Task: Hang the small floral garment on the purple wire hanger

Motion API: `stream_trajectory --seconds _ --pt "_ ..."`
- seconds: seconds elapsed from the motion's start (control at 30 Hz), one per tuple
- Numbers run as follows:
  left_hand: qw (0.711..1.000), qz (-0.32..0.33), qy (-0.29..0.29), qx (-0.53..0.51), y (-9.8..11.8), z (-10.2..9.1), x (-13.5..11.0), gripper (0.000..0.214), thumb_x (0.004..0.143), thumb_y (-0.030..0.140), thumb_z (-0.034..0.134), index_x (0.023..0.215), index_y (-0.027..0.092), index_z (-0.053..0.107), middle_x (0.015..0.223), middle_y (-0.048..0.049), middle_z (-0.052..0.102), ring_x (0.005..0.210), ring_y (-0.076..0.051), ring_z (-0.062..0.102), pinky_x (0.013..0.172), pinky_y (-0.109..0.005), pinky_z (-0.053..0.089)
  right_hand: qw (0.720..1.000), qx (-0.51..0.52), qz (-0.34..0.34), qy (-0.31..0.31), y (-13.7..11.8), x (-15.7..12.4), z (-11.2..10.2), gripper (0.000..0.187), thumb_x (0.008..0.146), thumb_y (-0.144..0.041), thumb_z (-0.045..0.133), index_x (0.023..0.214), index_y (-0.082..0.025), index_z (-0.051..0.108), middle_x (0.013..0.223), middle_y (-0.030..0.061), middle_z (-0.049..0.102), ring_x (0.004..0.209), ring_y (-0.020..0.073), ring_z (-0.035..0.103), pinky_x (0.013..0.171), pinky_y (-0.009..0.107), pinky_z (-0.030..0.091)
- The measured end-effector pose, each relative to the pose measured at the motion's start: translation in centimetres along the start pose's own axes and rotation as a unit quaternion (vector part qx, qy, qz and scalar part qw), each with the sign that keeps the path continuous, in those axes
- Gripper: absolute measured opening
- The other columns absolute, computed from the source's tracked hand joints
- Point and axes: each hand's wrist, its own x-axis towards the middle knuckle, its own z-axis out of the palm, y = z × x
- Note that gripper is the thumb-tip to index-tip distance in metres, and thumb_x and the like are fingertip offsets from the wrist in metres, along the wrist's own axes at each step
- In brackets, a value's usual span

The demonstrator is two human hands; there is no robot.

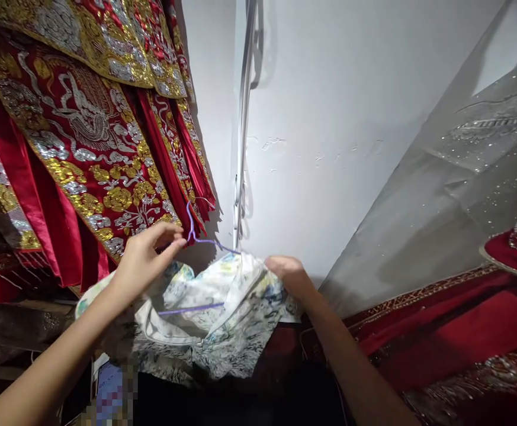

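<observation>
A purple clothes hanger [205, 240] has its hook upright, and its lower bar shows through the neck opening of a pale floral garment [235, 307]. The garment is white with blue, yellow and grey patterning and has fringed, feathery parts lower down. At the hanger's neck, my left hand [147, 254] is closed with thumb and fingertips together. My right hand [291, 275] grips the garment's shoulder on the right; its fingertips are partly hidden by the cloth. The left end of the hanger is hidden inside the garment.
Red embroidered costumes [116, 171] with gold and silver work hang on the left. A metal rail [241, 118] runs along the white wall [329, 89]. To the right are a sheer sparkly fabric [475, 160] and red cloth [462, 331]. A phone [108, 384] lies low at left.
</observation>
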Motion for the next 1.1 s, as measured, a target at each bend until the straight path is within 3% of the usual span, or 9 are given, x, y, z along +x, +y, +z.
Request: stream_trajectory --seconds 0.07,0.13,0.33,0.47,0.57,0.7,0.8,0.93,1.1 --pt "0.993 0.063 0.098 0.021 0.3 0.8 -0.4 0.018 0.091 0.029 0.064 0.106 0.020 0.065 0.111 -0.0068 0.068 0.105 -0.022 0.063 0.095 -0.034 0.047 0.995 0.078 -0.001 0.059 -1.8 2.2 -0.4 0.041 0.082 -0.056 0.068 0.068 -0.017 0.066 0.061 0.0009 0.062 0.055 0.0152 0.055 0.051 0.026 0.042" --pt "0.990 0.096 0.104 0.001 1.1 2.0 -1.7 0.016 0.092 0.022 0.061 0.108 0.021 0.064 0.108 -0.0062 0.067 0.103 -0.021 0.063 0.094 -0.032 0.047 0.986 0.143 -0.009 0.081 -3.8 4.3 -1.3 0.039 0.077 -0.055 0.074 0.073 -0.017 0.069 0.062 0.0019 0.065 0.054 0.0165 0.058 0.052 0.027 0.045" --pt "0.976 -0.063 -0.174 -0.115 0.5 10.6 -6.2 0.044 0.099 0.033 0.047 0.143 0.027 0.042 0.082 0.0005 0.064 0.070 -0.017 0.061 0.065 -0.026 0.045 0.962 0.196 -0.046 0.183 -4.5 4.0 -3.8 0.038 0.073 -0.052 0.079 0.083 -0.016 0.073 0.067 0.0049 0.071 0.059 0.0211 0.065 0.053 0.030 0.049" --pt "0.969 -0.113 -0.172 -0.137 -2.0 17.3 -8.3 0.028 0.099 0.038 0.044 0.116 0.022 0.060 0.078 -0.0009 0.063 0.072 -0.020 0.060 0.065 -0.027 0.043 0.958 0.148 -0.013 0.244 -1.2 0.9 -3.7 0.043 0.078 -0.056 0.074 0.088 -0.015 0.073 0.068 0.0066 0.071 0.060 0.0217 0.064 0.050 0.029 0.045" --pt "0.973 -0.122 -0.142 -0.137 -2.9 19.9 -10.2 0.030 0.099 0.039 0.042 0.094 0.020 0.064 0.085 -0.0057 0.064 0.084 -0.023 0.062 0.075 -0.030 0.045 0.951 0.089 -0.017 0.294 0.3 0.0 -3.0 0.042 0.084 -0.056 0.065 0.090 -0.015 0.071 0.072 0.0053 0.070 0.065 0.0205 0.063 0.057 0.029 0.047" --pt "0.969 -0.150 -0.128 -0.152 -2.7 20.0 -12.2 0.033 0.101 0.038 0.039 0.095 0.020 0.066 0.093 -0.0081 0.064 0.089 -0.023 0.062 0.081 -0.032 0.046 0.853 -0.050 -0.084 0.513 2.9 -1.1 -0.5 0.037 0.087 -0.048 0.061 0.104 -0.017 0.069 0.102 0.0089 0.068 0.093 0.0231 0.062 0.081 0.035 0.049" --pt "0.967 -0.160 -0.132 -0.146 -2.3 19.1 -12.6 0.033 0.101 0.039 0.041 0.098 0.021 0.067 0.099 -0.0082 0.060 0.092 -0.022 0.060 0.085 -0.031 0.046 0.778 -0.114 -0.057 0.615 7.2 -4.0 4.2 0.035 0.083 -0.044 0.066 0.107 -0.018 0.065 0.103 0.0092 0.062 0.093 0.0231 0.057 0.082 0.036 0.047" --pt "0.964 -0.143 -0.149 -0.166 -1.7 18.9 -12.1 0.033 0.102 0.035 0.040 0.098 0.021 0.069 0.095 -0.0066 0.057 0.091 -0.020 0.059 0.086 -0.030 0.045 0.909 -0.009 0.022 0.415 13.3 -8.9 12.1 0.018 0.086 -0.036 0.060 0.095 -0.020 0.062 0.086 0.0054 0.063 0.078 0.0214 0.059 0.072 0.034 0.050" --pt "0.963 -0.130 -0.190 -0.141 -0.6 19.9 -11.4 0.033 0.099 0.024 0.040 0.108 0.024 0.071 0.091 -0.0055 0.056 0.083 -0.019 0.057 0.078 -0.028 0.046 0.938 -0.026 0.055 0.341 15.9 -9.9 15.3 0.029 0.079 -0.024 0.062 0.107 -0.021 0.058 0.092 0.0052 0.063 0.077 0.0198 0.058 0.073 0.033 0.050"
